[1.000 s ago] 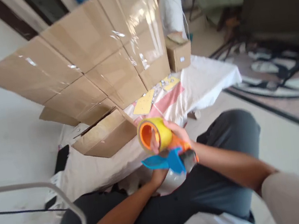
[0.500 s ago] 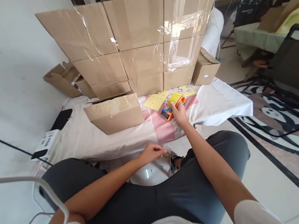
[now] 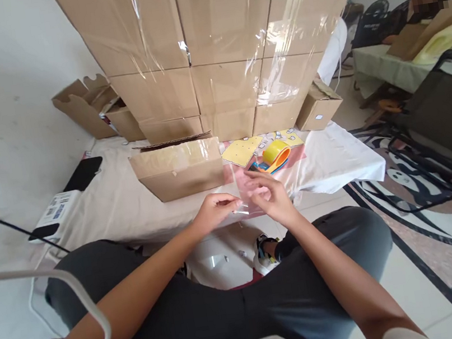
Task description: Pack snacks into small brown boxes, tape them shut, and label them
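Note:
My left hand (image 3: 216, 212) is closed in a pinch on a short strip of clear tape (image 3: 241, 209), which glints beyond the fingertips. Facing it, my right hand (image 3: 271, 196) has its fingers apart and curved, close to the strip's free end; I see nothing held in it. Just beyond the right hand, an orange and blue tape dispenser (image 3: 270, 165) with a yellow roll (image 3: 276, 152) lies on the cloth. A closed-sided cardboard box (image 3: 181, 170) stands left of the dispenser, a flap edge raised at its back.
A tall wall of taped cardboard boxes (image 3: 226, 87) rises behind. A small box (image 3: 318, 106) stands at its right, open boxes (image 3: 87, 108) at its left. A black phone-like slab (image 3: 83, 174) lies at left. Another person's white sleeve (image 3: 333, 51) shows behind the wall.
My right hand has let go of the tape dispenser and drawn back toward my left hand. The left hand has risen, with a clear tape strip showing in its fingers. The view has shifted slightly.

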Demonstrator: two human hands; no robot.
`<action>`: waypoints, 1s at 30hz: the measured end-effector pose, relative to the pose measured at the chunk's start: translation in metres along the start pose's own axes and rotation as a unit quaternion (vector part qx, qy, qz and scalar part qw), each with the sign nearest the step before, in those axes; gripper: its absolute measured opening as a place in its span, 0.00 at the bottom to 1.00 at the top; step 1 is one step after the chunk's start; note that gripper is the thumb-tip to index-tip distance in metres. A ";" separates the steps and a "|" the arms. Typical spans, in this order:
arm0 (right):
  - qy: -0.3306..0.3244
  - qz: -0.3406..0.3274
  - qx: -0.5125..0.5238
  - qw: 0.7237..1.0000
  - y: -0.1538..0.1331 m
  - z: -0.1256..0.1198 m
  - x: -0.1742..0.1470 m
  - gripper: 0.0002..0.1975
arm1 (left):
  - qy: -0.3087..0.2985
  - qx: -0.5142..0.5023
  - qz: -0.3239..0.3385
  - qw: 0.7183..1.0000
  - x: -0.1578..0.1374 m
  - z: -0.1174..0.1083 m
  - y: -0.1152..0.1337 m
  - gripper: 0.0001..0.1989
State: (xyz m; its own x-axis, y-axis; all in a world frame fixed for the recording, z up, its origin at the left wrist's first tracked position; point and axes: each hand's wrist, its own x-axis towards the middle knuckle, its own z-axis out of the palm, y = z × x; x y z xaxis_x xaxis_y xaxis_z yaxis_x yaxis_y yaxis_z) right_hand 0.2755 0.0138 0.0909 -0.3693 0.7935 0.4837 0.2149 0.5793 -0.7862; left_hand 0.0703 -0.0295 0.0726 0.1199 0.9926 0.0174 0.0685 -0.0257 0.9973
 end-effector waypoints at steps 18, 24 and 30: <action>0.054 -0.162 -0.038 0.984 -0.073 -0.028 0.070 0.08 | 0.181 0.591 0.134 0.774 -0.024 -0.121 0.083 0.42; -0.077 -0.101 0.041 0.991 -0.090 -0.002 0.110 0.13 | 0.153 0.667 0.042 0.728 -0.019 -0.134 0.056 0.40; -0.123 -0.044 0.078 0.988 -0.076 0.046 0.171 0.16 | 0.169 0.663 0.060 0.727 -0.022 -0.123 0.054 0.34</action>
State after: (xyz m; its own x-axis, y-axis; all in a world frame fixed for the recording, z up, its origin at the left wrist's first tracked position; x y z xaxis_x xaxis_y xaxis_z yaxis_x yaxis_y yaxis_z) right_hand 0.1543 0.0969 0.2157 -0.5934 0.6611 0.4590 0.0369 0.5921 -0.8050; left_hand -0.0506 -0.0378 0.1344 -0.0320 0.9405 0.3382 0.9988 0.0175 0.0459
